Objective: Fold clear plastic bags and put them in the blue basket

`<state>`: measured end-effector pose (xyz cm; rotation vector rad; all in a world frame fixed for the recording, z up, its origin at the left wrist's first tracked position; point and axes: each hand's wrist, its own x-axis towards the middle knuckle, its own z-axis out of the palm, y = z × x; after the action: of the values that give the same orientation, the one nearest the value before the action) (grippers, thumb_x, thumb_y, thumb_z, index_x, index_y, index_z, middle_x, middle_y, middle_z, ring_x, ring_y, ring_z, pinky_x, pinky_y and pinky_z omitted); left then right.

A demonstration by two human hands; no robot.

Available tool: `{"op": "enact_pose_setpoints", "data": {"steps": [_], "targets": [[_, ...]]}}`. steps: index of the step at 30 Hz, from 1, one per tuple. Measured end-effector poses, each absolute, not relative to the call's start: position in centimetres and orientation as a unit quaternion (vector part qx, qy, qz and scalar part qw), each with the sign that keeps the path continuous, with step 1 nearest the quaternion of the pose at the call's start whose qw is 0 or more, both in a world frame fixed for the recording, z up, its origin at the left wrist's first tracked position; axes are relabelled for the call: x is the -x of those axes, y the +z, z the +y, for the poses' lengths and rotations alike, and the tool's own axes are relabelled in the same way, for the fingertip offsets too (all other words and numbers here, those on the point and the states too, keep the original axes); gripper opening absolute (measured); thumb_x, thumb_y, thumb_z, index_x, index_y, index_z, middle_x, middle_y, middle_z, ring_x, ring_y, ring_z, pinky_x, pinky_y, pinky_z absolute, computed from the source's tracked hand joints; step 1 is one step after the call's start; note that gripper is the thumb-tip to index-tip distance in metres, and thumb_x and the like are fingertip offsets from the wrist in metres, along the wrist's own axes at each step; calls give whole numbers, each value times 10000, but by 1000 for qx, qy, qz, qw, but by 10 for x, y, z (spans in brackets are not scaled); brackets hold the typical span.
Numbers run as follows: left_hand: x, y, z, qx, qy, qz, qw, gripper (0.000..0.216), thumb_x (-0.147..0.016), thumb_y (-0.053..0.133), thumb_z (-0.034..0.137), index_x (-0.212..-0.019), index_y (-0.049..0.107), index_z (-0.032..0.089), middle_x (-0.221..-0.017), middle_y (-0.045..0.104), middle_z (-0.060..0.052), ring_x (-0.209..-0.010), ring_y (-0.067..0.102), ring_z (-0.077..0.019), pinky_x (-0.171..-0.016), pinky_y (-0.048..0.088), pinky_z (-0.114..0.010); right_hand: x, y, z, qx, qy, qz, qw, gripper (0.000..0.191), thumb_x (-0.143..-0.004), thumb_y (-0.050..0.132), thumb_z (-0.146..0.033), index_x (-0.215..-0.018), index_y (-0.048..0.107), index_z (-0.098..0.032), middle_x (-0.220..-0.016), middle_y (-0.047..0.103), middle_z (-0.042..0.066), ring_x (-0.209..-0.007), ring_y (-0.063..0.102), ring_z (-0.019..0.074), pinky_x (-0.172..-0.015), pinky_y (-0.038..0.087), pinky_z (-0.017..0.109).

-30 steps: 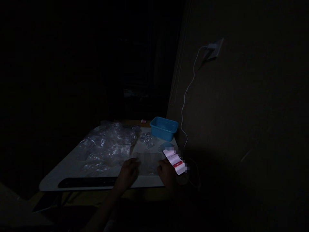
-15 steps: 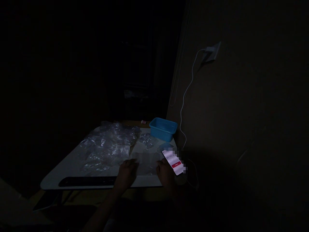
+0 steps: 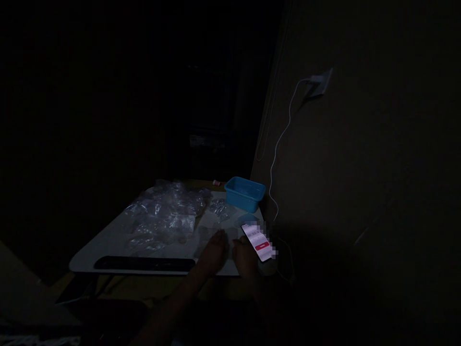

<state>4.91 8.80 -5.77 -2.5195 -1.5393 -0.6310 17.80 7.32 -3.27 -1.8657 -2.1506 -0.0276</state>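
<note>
A clear plastic bag (image 3: 205, 234) lies flat near the front of the white table, dim and hard to make out. My left hand (image 3: 215, 252) rests over its middle, fingers curled down onto the plastic. Close beside it on the right, my right hand (image 3: 244, 254) is closed at the bag's right part, thumb and fingers bent together. The fingertips of both hands are dark and partly hidden. Just right of my right hand lies a lit phone (image 3: 257, 240) with a red button on its screen.
A heap of crinkled clear plastic bags (image 3: 165, 211) covers the table's (image 3: 90, 252) left side. A smaller plastic packet (image 3: 221, 207) lies by a blue basin (image 3: 245, 194) at the back right. A black slot (image 3: 144, 263) runs along the front edge. A white cable (image 3: 275, 149) hangs from a wall socket (image 3: 320, 82).
My left hand has moved right across the plastic bag, from its left side to near my right hand. My right hand has stayed about where it was. The view has shifted slightly.
</note>
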Motion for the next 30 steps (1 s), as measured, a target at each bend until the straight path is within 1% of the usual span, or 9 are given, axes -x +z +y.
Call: {"op": "enact_pose_setpoints", "data": {"steps": [4, 6, 11, 15, 19, 23, 26, 28, 30], "targets": [[-42, -64, 84, 800, -162, -569, 102, 493, -850, 264, 364, -1184, 435, 44, -1258, 415, -198, -1193, 336, -275, -949, 298, -446, -177, -31, 73, 648, -7, -748, 143, 282, -759, 425, -142, -970, 604, -201, -956, 556, 74, -843, 533, 169, -674, 371, 244], [-32, -61, 80, 789, -141, -586, 114, 532, -854, 231, 397, -1209, 412, 45, -1277, 390, -194, -1206, 312, -279, -953, 277, -455, -177, -30, 73, 652, -3, -745, 137, 279, -765, 420, -138, -965, 606, -195, -948, 556, 77, -819, 539, 161, -665, 374, 243], [-13, -54, 76, 785, -121, -596, 121, 512, -856, 220, 355, -1219, 407, 45, -1293, 367, -185, -1214, 300, -275, -960, 256, -448, -177, -30, 72, 645, -15, -750, 147, 273, -768, 409, -144, -947, 611, -190, -926, 560, 74, -804, 546, 166, -660, 386, 249], [-12, -56, 77, 782, -135, -596, 122, 500, -848, 246, 341, -1221, 404, 47, -1290, 367, -192, -1209, 309, -275, -952, 256, -459, -180, -32, 72, 647, 12, -747, 155, 291, -769, 396, -155, -964, 609, -193, -954, 568, 75, -813, 555, 168, -659, 400, 243], [-14, -57, 77, 781, -130, -600, 115, 513, -848, 252, 351, -1227, 389, 33, -1297, 355, -199, -1217, 293, -278, -959, 236, -459, -180, -27, 71, 653, 26, -730, 200, 362, -770, 365, -130, -1078, 553, -158, -1046, 555, 90, -927, 525, 175, -761, 394, 246], [-14, -54, 76, 782, -118, -602, 108, 513, -845, 252, 333, -1234, 375, 22, -1306, 338, -203, -1221, 283, -280, -961, 230, -457, -162, -23, 67, 578, -3, -788, 215, 412, -795, 345, -156, -1193, 453, -146, -1166, 508, 80, -1067, 436, 182, -906, 318, 285], [-13, -50, 74, 785, -99, -602, 102, 492, -823, 295, 289, -1238, 377, 38, -1313, 332, -188, -1226, 274, -275, -966, 226, -453, -149, -28, 64, 505, -15, -838, 207, 445, -860, 281, -284, -1260, 359, -106, -1290, 398, 89, -1191, 310, 184, -985, 228, 320], [-14, -47, 73, 786, -87, -604, 100, 487, -814, 309, 267, -1241, 373, 42, -1318, 323, -183, -1230, 267, -272, -969, 226, -448, -147, -34, 62, 495, -24, -848, 188, 494, -876, 233, -372, -1270, 340, -94, -1324, 348, 104, -1235, 239, 195, -1010, 169, 369], [-15, -45, 72, 784, -85, -607, 96, 487, -821, 300, 274, -1240, 374, 36, -1315, 324, -187, -1228, 269, -273, -967, 234, -443, -150, -40, 60, 502, -33, -847, 170, 530, -875, 208, -420, -1270, 342, -92, -1327, 336, 119, -1247, 216, 202, -1017, 128, 406]]}}
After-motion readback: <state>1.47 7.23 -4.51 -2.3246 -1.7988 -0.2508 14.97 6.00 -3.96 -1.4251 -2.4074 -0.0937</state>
